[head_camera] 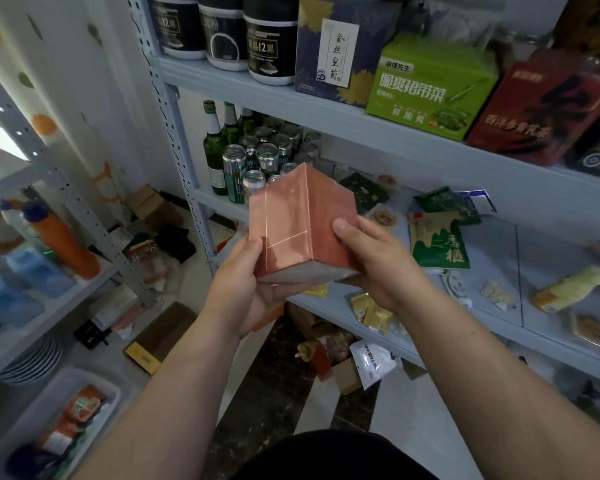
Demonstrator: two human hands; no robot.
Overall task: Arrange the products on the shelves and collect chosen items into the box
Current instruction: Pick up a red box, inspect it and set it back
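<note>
Pink box (302,220) is up in both hands, held in the air in front of the middle shelf (492,251) and tilted with one top corner pointing away. Left hand (246,282) cups it from below, thumb pressed on the left face. Right hand (371,261) grips the other side, thumb on the right face and fingers tucked under the base. Firm two-handed hold, nothing else in either hand.

Just behind the box, cans (257,161) crowd the left end of that shelf, with green bottles (213,147) standing behind them. To the right lie flat packets, a green one (437,244) nearest the right hand, small gold sachets (371,310) at the front edge and a yellow pack (568,285) further along.

On the top shelf (257,84), left to right: black tubs (267,46), a navy box (333,50), a green box (430,88), a red box (541,109).

Far left, a second rack holds an orange bottle (63,237). A clear tray (94,379) sits bottom left with packets in it, and cartons litter the floor.
</note>
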